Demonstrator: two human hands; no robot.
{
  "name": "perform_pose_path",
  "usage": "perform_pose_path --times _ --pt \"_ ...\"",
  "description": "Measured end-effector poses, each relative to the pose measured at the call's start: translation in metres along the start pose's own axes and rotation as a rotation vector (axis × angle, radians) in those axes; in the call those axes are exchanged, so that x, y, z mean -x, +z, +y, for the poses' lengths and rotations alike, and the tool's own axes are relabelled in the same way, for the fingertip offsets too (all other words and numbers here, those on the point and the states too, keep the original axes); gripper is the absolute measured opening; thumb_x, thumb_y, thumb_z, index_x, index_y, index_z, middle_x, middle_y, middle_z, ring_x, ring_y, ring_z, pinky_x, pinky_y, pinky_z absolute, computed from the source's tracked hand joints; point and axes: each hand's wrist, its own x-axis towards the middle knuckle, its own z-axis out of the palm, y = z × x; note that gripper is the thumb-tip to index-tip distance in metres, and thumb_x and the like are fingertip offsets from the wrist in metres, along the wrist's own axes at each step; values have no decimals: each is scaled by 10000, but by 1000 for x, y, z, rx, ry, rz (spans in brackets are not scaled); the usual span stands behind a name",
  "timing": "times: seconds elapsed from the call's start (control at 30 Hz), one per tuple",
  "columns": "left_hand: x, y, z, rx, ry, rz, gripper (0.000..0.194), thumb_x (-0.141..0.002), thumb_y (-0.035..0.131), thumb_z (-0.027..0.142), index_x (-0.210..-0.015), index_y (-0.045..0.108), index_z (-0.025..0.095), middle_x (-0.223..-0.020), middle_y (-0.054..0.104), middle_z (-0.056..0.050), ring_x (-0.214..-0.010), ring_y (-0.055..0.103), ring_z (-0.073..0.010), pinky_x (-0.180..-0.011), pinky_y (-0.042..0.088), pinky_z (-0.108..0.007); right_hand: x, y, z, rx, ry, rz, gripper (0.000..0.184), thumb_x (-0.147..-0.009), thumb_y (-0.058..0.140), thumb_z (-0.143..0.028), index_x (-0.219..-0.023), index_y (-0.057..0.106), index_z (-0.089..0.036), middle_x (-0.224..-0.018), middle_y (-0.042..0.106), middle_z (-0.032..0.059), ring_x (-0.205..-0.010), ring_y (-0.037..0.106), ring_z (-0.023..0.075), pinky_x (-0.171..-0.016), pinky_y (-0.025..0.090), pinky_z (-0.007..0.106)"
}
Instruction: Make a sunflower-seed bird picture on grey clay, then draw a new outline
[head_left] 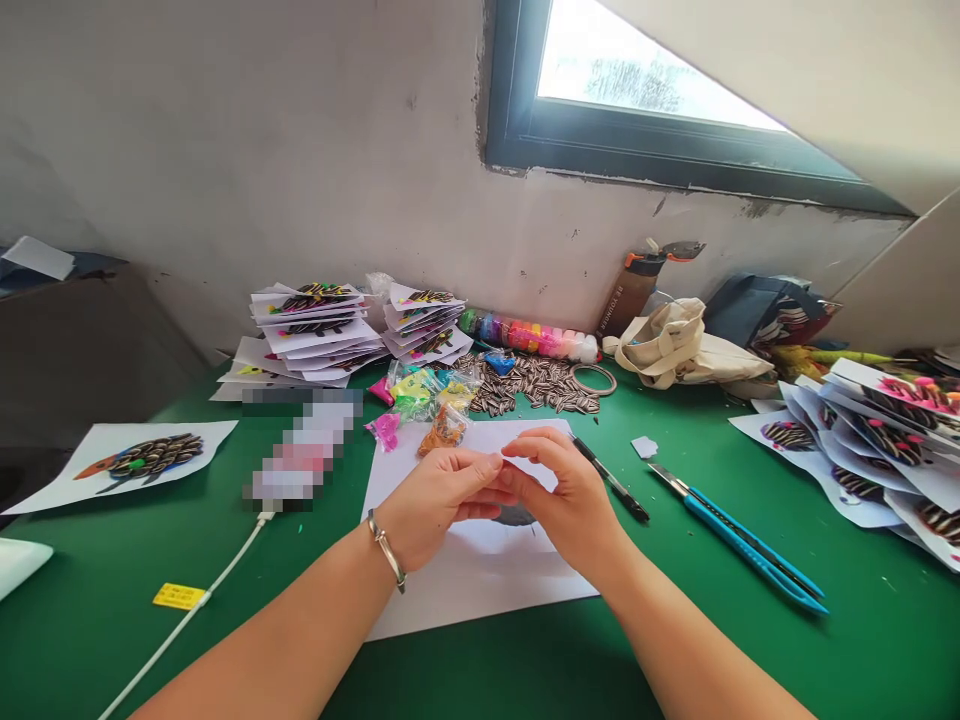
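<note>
My left hand (pixel 439 500) and my right hand (pixel 559 490) meet above a white sheet of paper (pixel 465 575) on the green table (pixel 675 620). Both hands have their fingertips pinched together and touching each other; whatever they pinch is too small to make out. A dark shape on the sheet (pixel 517 516) shows just under my hands. A silver bangle (pixel 386 548) circles my left wrist. A heap of striped sunflower seeds (pixel 536 385) lies beyond the sheet.
A black pen (pixel 611 480) and a blue utility knife (pixel 742 535) lie right of the sheet. Small bags of coloured bits (pixel 427 400), stacks of finished seed pictures (pixel 322 330) and more (pixel 885 440), a cloth bag (pixel 686 345), a bottle (pixel 634 290), a white cable (pixel 187 620).
</note>
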Motion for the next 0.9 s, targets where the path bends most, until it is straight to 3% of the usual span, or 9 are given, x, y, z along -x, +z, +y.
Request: perform_pose_path --times 0.13,0.3,0.4,0.5,0.6,0.7,0.77,0.9 --pt "-3 -1 -2 -19 16 33 376 -788 667 491 -865 726 128 -931 716 -116 -943 651 -257 -844 479 -366 -1 -2 4 -106 150 -111 102 -829 659 -298 -913 677 -243 -943 655 20 -891 582 174 -814 468 327" --pt "-2 2 -2 -94 55 54 371 -762 696 472 -842 744 113 -861 710 -107 -892 642 -245 -807 479 -349 -3 0 3 -465 364 -250 219 -804 688 -379 -927 677 -198 -854 693 28 -799 658 188 -754 528 350" --pt "-2 4 -2 -124 60 67 375 -762 694 473 -862 751 117 -839 712 -96 -868 641 -232 -788 481 -332 -3 0 2 -580 399 -223 208 -782 713 -350 -896 680 -179 -790 703 17 -730 673 173 -714 543 330" --pt "-1 5 -3 -115 62 55 371 -758 699 473 -859 755 120 -838 717 -94 -859 651 -231 -797 487 -335 -4 -1 1 -559 414 -207 200 -762 729 -339 -865 688 -172 -746 700 11 -689 663 162 -678 543 312" --pt "-2 4 -3 -93 60 72 344 -753 710 462 -826 752 128 -816 716 -83 -838 655 -218 -786 487 -320 -3 -1 2 -441 364 -233 170 -801 683 -344 -873 689 -190 -751 692 12 -698 652 164 -681 537 318" --pt "-4 3 -4 -36 24 90 317 -751 718 452 -803 743 140 -791 711 -63 -801 651 -185 -760 479 -287 -1 -1 4 -117 151 -192 122 -837 626 -272 -936 682 -227 -865 688 20 -814 632 178 -765 514 337" --pt "-5 1 -5 17 -17 82 301 -753 720 447 -830 740 157 -799 716 -52 -784 654 -168 -759 475 -277 1 -1 5 54 25 -145 197 -832 615 -218 -1024 653 -247 -987 673 28 -883 611 178 -796 500 332" --pt "-6 -2 -8 82 -60 61 293 -764 716 446 -852 737 167 -797 722 -48 -784 665 -164 -757 472 -272 3 -1 6 100 4 -118 204 -825 601 -185 -1017 617 -251 -989 647 22 -863 602 161 -706 504 279"
